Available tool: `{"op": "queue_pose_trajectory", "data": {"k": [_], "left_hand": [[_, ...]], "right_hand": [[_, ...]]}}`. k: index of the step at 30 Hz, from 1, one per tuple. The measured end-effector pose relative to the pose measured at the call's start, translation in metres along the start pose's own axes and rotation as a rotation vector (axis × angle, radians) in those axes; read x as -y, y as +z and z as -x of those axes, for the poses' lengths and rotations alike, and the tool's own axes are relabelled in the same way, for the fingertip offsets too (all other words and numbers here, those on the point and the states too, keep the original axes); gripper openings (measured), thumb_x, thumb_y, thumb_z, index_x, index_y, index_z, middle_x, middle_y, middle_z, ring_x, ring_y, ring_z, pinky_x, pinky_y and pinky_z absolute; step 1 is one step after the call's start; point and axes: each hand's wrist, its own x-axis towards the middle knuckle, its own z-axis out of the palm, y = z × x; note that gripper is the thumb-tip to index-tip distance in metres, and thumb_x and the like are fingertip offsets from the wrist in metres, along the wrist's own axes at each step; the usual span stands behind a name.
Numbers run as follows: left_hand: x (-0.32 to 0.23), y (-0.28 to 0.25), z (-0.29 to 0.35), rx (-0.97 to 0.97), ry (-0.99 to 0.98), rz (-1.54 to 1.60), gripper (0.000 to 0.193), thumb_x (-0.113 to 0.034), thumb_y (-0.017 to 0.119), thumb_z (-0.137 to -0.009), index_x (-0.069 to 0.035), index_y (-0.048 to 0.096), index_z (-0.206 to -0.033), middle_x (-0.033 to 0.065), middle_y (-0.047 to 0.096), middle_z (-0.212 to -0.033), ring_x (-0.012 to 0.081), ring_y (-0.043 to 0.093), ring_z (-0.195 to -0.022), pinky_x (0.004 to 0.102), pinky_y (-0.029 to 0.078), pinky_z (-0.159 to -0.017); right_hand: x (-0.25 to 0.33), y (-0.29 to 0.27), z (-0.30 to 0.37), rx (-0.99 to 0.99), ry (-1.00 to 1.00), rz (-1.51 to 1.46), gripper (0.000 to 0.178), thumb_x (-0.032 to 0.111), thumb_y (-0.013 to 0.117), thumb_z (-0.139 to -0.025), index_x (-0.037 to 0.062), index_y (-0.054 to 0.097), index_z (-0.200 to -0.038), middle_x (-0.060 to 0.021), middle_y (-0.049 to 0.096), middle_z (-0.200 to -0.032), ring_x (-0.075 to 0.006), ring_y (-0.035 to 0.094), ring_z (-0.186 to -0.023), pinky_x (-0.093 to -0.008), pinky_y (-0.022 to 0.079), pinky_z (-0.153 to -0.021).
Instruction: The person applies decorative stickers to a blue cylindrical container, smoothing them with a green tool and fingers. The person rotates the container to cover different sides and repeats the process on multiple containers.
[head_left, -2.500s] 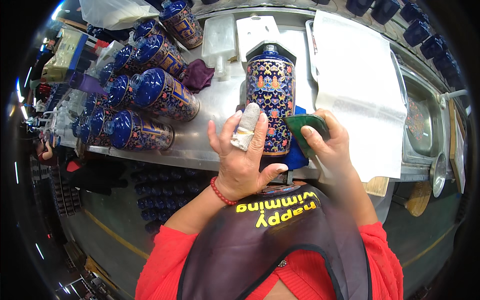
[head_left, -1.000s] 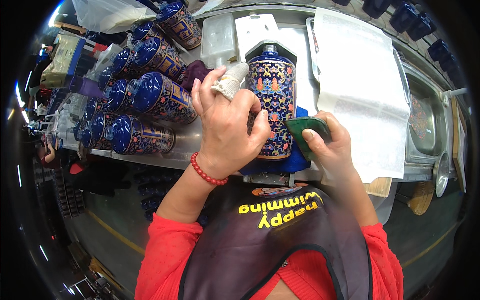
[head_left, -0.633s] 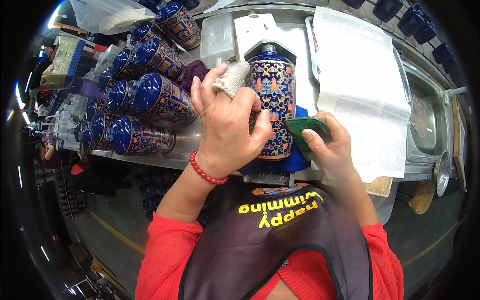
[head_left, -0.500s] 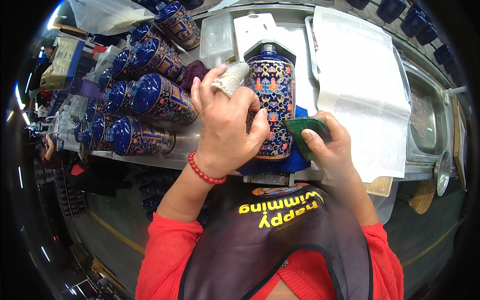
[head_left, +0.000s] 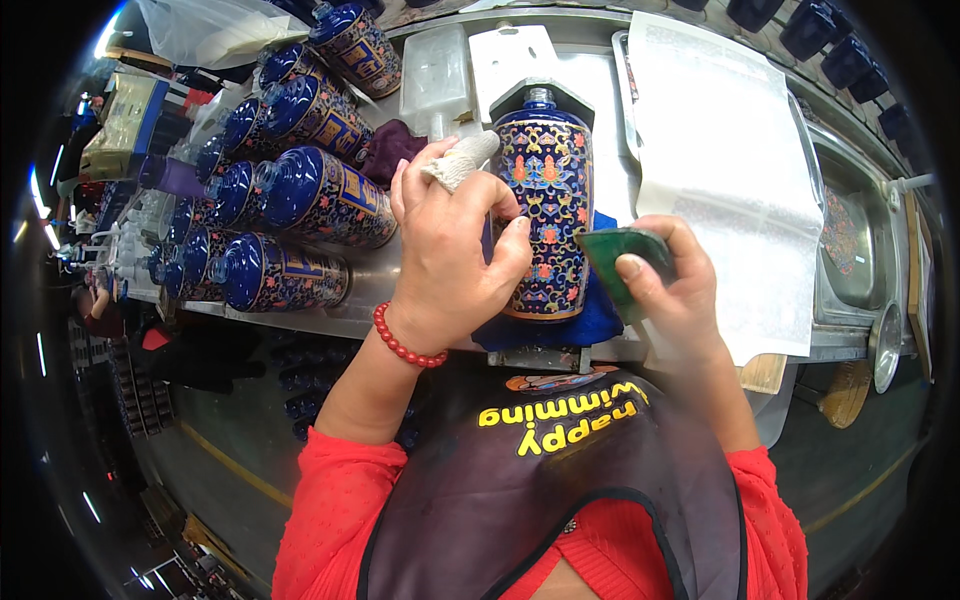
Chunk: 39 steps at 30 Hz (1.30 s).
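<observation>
A dark blue bottle [head_left: 547, 215] with a dense floral pattern lies on a blue cloth [head_left: 600, 300] in front of me, its neck pointing away. My left hand [head_left: 450, 235] is over the bottle's left edge, thumb and forefinger tips close together against the patterned side. Whatever they pinch, if anything, is too small to make out. A whitish cloth cover [head_left: 463, 162] wraps another finger of that hand. My right hand [head_left: 675, 285] grips a flat green scraper [head_left: 618, 268] between thumb and fingers, its edge just right of the bottle and apart from it.
Several similar blue bottles [head_left: 325, 195] crowd the left side, beside a purple cloth [head_left: 393, 150]. A clear plastic box [head_left: 435, 80] stands at the back. White paper sheets [head_left: 725, 190] cover the right, with a metal sink [head_left: 855, 240] beyond.
The scraper and my right hand have shifted slightly right, away from the bottle. My left hand has moved only a little, still at the bottle's left edge.
</observation>
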Motion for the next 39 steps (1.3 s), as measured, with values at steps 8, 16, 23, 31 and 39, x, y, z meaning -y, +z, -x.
{"op": "queue_pose_trajectory", "data": {"k": [8,16,23,31,39], "left_hand": [[-0.001,0.000,0.006,0.046,-0.148,0.182,0.019,-0.011,0.070,-0.079,-0.008,0.061,-0.095,0.0114,0.064,-0.098,0.0421,0.051,-0.121,0.0495,0.030,-0.111],[-0.010,-0.008,0.016,0.006,-0.079,0.144,0.023,-0.008,0.064,-0.083,-0.005,0.071,-0.105,0.0243,0.060,-0.139,0.0381,0.047,-0.136,0.0471,0.028,-0.117],[-0.021,-0.012,0.020,0.055,-0.058,0.140,0.031,-0.009,0.065,-0.081,-0.003,0.071,-0.111,0.0273,0.058,-0.137,0.0457,0.040,-0.137,0.0535,0.026,-0.117],[-0.028,-0.011,0.019,0.056,-0.066,0.147,0.029,-0.009,0.066,-0.080,-0.003,0.070,-0.108,0.0273,0.058,-0.136,0.0477,0.039,-0.135,0.0548,0.027,-0.115],[-0.028,-0.014,0.017,0.072,-0.168,0.150,0.026,-0.014,0.066,-0.085,-0.003,0.072,-0.107,0.0301,0.054,-0.146,0.0382,0.046,-0.139,0.0473,0.025,-0.118]], "right_hand": [[0.050,-0.022,-0.056,0.269,-0.418,0.377,0.027,0.012,0.076,-0.088,-0.0007,0.068,-0.111,-0.0094,0.068,-0.090,-0.0170,0.067,-0.080,-0.0282,0.050,-0.070],[0.075,-0.013,-0.082,0.365,-0.608,0.542,0.025,0.009,0.077,-0.086,-0.0003,0.069,-0.108,-0.0096,0.068,-0.086,-0.0203,0.066,-0.072,-0.0311,0.051,-0.065],[0.061,-0.016,-0.063,0.258,-0.481,0.469,0.027,0.009,0.077,-0.087,-0.0016,0.069,-0.111,-0.0094,0.069,-0.089,-0.0164,0.066,-0.077,-0.0287,0.052,-0.068],[0.060,-0.019,-0.054,0.189,-0.422,0.445,0.022,0.012,0.075,-0.087,0.0020,0.070,-0.106,-0.0109,0.071,-0.088,-0.0244,0.070,-0.076,-0.0326,0.054,-0.068],[0.056,-0.022,-0.050,0.198,-0.392,0.435,0.028,0.012,0.075,-0.088,-0.0028,0.068,-0.111,-0.0083,0.069,-0.089,-0.0139,0.066,-0.078,-0.0275,0.052,-0.069]]}}
